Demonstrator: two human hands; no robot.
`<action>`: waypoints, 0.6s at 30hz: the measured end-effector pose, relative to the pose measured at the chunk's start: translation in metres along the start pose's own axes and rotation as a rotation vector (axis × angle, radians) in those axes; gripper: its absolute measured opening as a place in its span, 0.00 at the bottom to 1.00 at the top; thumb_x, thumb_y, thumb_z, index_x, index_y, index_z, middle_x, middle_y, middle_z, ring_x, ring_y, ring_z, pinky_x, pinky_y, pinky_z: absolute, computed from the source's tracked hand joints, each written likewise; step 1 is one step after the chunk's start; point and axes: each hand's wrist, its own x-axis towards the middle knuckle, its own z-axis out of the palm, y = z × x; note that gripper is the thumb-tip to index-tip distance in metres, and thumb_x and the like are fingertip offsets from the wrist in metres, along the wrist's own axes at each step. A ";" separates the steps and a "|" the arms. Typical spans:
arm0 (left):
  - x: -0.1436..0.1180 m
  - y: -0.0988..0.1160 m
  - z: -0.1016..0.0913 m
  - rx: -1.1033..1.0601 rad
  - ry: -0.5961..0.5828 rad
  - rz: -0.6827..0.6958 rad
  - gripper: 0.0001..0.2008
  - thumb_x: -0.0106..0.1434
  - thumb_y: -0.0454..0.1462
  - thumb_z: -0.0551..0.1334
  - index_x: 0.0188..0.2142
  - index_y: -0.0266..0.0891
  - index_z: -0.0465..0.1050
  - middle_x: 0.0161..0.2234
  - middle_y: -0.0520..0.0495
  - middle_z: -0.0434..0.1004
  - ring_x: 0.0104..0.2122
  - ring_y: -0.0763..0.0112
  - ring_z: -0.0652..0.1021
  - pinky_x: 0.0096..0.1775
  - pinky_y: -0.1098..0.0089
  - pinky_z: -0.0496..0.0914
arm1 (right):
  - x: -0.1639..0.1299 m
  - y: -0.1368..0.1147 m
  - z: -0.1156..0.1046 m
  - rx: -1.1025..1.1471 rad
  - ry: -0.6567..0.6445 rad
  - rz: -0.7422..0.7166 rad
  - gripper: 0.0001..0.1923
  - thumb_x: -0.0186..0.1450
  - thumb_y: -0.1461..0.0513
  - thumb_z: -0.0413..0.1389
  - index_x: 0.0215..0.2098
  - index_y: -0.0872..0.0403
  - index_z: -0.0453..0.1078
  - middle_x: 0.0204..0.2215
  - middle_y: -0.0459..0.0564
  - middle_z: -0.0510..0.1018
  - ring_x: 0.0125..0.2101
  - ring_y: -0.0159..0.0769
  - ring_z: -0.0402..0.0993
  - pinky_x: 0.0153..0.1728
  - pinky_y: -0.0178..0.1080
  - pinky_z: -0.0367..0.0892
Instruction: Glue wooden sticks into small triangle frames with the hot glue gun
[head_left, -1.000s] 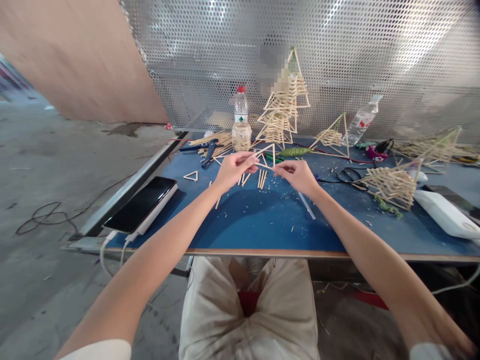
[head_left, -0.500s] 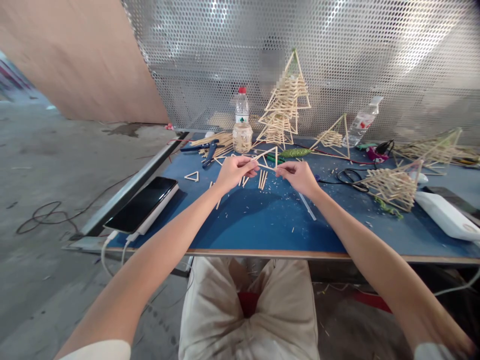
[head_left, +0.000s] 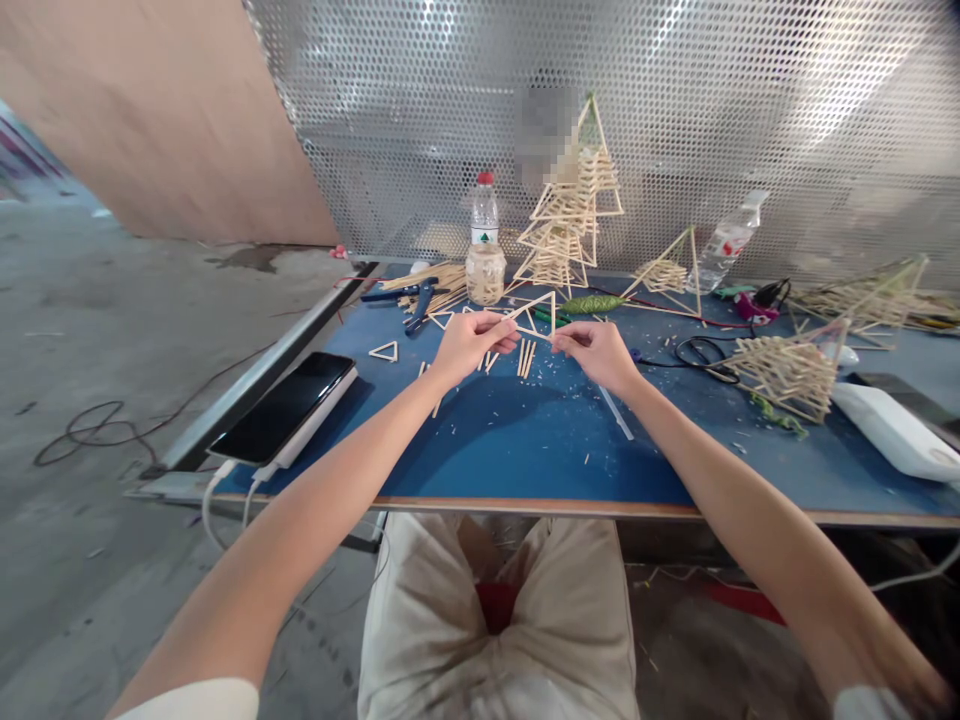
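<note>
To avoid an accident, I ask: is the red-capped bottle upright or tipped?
Upright: the bottle stands vertically, with its red cap at the top.

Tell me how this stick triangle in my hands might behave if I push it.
The stick triangle is probably light: just thin sides around an open middle. It should feel stiff rather than floppy, since its visible sides look straight. The corners are perhaps fragile, as the sides seem to meet only at their ends.
</note>
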 end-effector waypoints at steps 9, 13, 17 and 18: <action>0.005 -0.005 -0.005 0.180 -0.001 0.147 0.24 0.69 0.59 0.71 0.45 0.41 0.84 0.41 0.42 0.91 0.38 0.65 0.87 0.46 0.63 0.83 | -0.001 -0.001 -0.005 -0.128 -0.114 -0.079 0.19 0.69 0.43 0.66 0.40 0.47 0.88 0.37 0.52 0.91 0.36 0.49 0.85 0.45 0.53 0.79; 0.004 0.000 -0.008 0.334 0.022 0.213 0.25 0.71 0.61 0.68 0.44 0.42 0.85 0.43 0.42 0.91 0.41 0.63 0.87 0.48 0.64 0.80 | 0.000 -0.002 -0.011 -0.150 -0.142 -0.116 0.16 0.69 0.44 0.69 0.43 0.45 0.89 0.39 0.52 0.91 0.38 0.50 0.85 0.47 0.54 0.80; 0.004 0.001 -0.008 0.485 -0.001 0.279 0.25 0.73 0.60 0.67 0.46 0.41 0.85 0.45 0.42 0.91 0.44 0.61 0.86 0.51 0.63 0.78 | 0.001 -0.002 -0.016 -0.181 -0.162 -0.095 0.13 0.69 0.49 0.71 0.45 0.47 0.89 0.36 0.52 0.89 0.39 0.49 0.83 0.47 0.53 0.78; 0.004 0.001 -0.008 0.511 -0.006 0.289 0.25 0.74 0.59 0.67 0.47 0.40 0.85 0.45 0.42 0.91 0.45 0.61 0.86 0.51 0.63 0.78 | 0.001 -0.002 -0.018 -0.190 -0.150 -0.092 0.14 0.68 0.49 0.72 0.46 0.48 0.88 0.36 0.52 0.88 0.40 0.50 0.83 0.47 0.53 0.78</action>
